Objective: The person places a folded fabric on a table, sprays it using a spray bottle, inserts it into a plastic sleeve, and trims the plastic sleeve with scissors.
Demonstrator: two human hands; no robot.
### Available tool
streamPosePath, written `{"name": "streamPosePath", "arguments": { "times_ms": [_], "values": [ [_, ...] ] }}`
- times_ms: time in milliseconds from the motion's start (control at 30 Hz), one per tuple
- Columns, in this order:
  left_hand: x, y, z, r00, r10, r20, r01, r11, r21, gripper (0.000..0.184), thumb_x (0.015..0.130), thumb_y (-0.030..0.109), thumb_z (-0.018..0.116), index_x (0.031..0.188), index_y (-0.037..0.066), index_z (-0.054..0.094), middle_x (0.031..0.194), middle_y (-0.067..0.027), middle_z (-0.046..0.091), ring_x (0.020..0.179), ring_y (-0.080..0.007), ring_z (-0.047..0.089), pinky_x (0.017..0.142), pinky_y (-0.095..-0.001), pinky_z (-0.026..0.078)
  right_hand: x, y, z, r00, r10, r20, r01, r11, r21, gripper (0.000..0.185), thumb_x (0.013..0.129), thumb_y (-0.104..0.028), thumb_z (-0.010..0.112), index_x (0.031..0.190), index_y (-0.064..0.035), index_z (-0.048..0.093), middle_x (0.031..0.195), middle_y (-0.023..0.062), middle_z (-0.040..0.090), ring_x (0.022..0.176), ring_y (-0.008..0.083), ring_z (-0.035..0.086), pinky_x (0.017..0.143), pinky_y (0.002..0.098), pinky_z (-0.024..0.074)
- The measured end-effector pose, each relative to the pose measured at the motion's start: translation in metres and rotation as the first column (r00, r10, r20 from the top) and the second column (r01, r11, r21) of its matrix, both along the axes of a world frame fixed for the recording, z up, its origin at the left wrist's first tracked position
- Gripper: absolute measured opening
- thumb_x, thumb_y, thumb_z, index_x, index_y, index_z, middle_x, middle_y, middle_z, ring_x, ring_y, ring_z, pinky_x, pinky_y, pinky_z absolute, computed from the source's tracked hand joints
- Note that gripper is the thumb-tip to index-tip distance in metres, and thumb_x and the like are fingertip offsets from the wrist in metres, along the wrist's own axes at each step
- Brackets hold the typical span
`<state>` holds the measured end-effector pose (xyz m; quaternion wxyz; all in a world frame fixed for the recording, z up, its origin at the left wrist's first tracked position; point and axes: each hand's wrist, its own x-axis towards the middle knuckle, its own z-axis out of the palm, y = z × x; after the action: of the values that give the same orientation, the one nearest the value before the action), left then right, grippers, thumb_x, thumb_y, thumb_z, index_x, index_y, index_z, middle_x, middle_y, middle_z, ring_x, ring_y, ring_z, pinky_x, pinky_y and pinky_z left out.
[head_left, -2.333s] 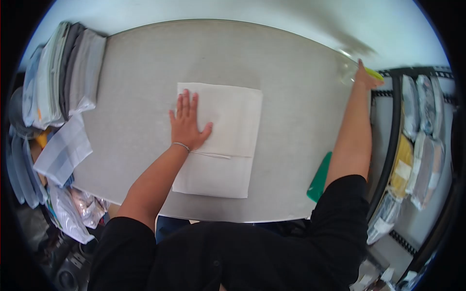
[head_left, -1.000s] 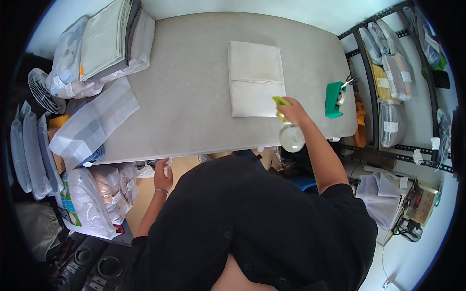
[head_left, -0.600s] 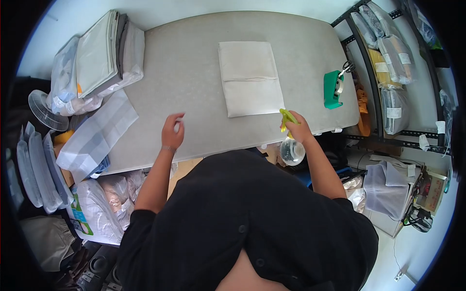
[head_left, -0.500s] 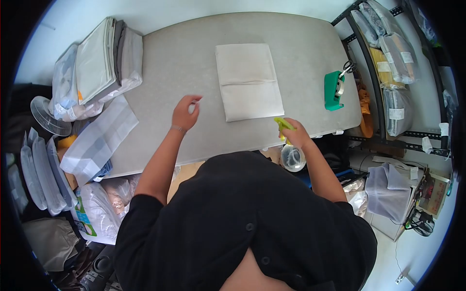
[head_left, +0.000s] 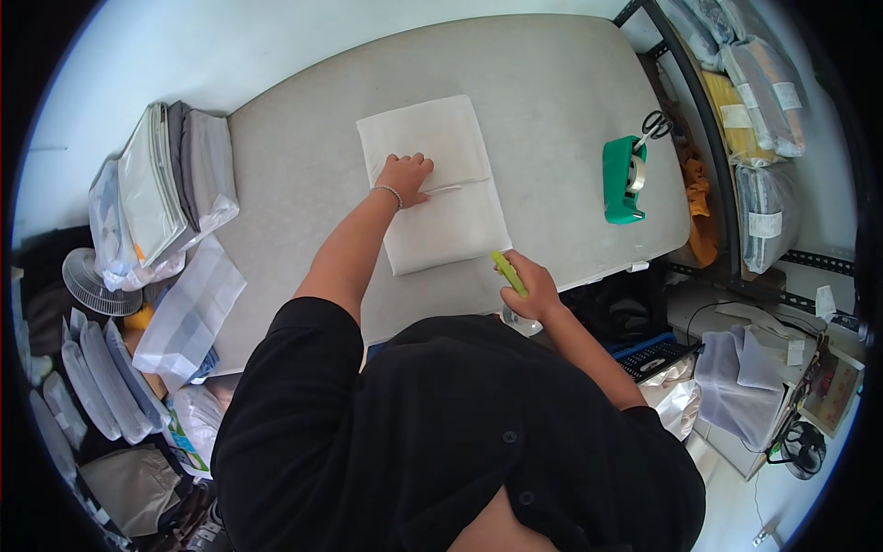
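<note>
- The left hand [head_left: 405, 178] is laid on the folded cloth [head_left: 443, 228], its fingers bent and slightly parted; whether any fabric is pinched beneath them cannot be told.
- A bracelet [head_left: 389, 194] is worn on the left wrist.
- The cloth is spread flat under the left hand, extended both beyond its fingers and back toward the right hand [head_left: 531, 285], and a fold line is seen running right from beside the thumb.
- The near right corner of the cloth is seen just beyond the right hand.
- The yellow-green head of a spray bottle [head_left: 509, 273] is gripped by the right hand, with the fingers closed around it; the clear body below is mostly hidden.
- The cloth is supported by the table [head_left: 552, 92], whose bare top is seen around the left hand.
- To the right of the right hand and farther out, a green tape dispenser [head_left: 618, 189] is seen, with scissors [head_left: 656, 125] set at its far end.
- Well left of the left hand, fabrics [head_left: 156, 179] are stacked.
</note>
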<state>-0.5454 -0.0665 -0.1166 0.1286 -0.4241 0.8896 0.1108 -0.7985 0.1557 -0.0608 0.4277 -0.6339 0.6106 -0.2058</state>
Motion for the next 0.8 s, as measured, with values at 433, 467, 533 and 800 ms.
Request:
{"name": "streamPosePath", "arguments": {
  "times_ms": [433,467,533,800],
  "values": [
    [-0.002,-0.15,0.112,0.978,0.116,-0.172,-0.15,0.968,-0.2,0.038,0.081,0.019,0.054,0.117,0.016,0.066,0.11,-0.0107,0.067,0.102,-0.0298,0.064,0.086,-0.0421,0.052,0.056,-0.059,-0.016,1.0,0.017,-0.002,-0.017,0.999,0.036,0.036,0.071,-0.02,0.06,0.103,-0.0071,0.052,0.092,0.0168,0.063,0.084,0.0401,0.06,0.072,0.0469,0.0489],
    [-0.002,-0.159,0.125,0.978,0.117,-0.171,-0.152,0.967,-0.206,0.038,0.081,0.019,0.054,0.117,0.016,0.066,0.11,-0.0107,0.067,0.102,-0.0298,0.064,0.086,-0.0421,0.052,0.061,-0.067,-0.021,1.0,-0.028,-0.013,0.028,0.998,0.052,0.034,0.07,-0.019,0.06,0.101,-0.0072,0.051,0.09,0.0164,0.063,0.082,0.0398,0.061,0.071,0.0466,0.0489],
    [0.0,-0.172,0.144,0.947,0.283,-0.153,-0.291,0.956,-0.033,0.043,0.082,0.018,0.054,0.123,0.012,0.063,0.114,-0.0127,0.067,0.104,-0.0318,0.063,0.091,-0.0412,0.05,0.071,-0.084,-0.025,0.997,-0.069,-0.024,0.071,0.995,0.064,0.032,0.07,-0.018,0.059,0.099,-0.0072,0.051,0.087,0.0159,0.063,0.08,0.0396,0.061,0.07,0.0462,0.049],
    [0.003,-0.167,0.13,0.946,0.233,-0.226,-0.224,0.973,0.064,0.047,0.081,0.017,0.057,0.128,0.012,0.061,0.116,-0.0147,0.067,0.106,-0.0301,0.063,0.093,-0.0377,0.049,0.089,-0.126,-0.01,0.961,-0.227,0.16,0.239,0.969,-0.064,0.022,0.072,-0.013,0.055,0.093,-0.006,0.053,0.082,0.0144,0.065,0.077,0.0377,0.063,0.068,0.0436,0.0496]
  ]
}}
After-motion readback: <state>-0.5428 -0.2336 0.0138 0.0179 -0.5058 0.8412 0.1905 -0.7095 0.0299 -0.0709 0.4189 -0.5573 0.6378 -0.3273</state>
